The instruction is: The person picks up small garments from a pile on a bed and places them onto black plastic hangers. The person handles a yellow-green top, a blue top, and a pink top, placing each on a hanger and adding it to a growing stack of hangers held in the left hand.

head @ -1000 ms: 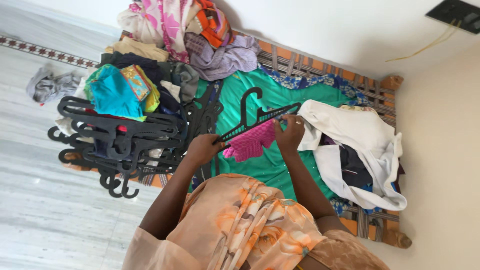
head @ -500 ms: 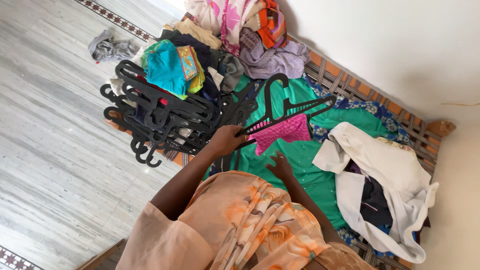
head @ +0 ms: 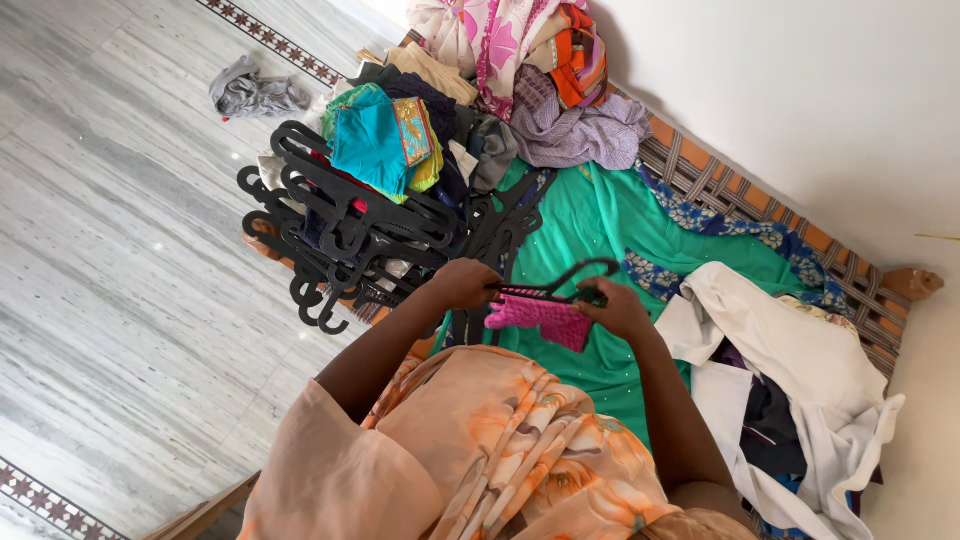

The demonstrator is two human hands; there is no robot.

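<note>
You're mid-hanging: left hand (head: 462,284) clamped on the black hanger (head: 556,290), right hand (head: 617,308) pinching the pink cloth (head: 540,318) draped under it, over the green fabric (head: 590,225); next, square the cloth on the bar.

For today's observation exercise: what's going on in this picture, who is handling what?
A person bends over a woven cot strewn with clothes. The left hand grips one end of a black hanger, and the right hand holds its other end along with a small pink knitted garment hanging from it. Beneath lies a green cloth. A pile of black hangers sits to the left, and a white garment lies to the right.
</note>
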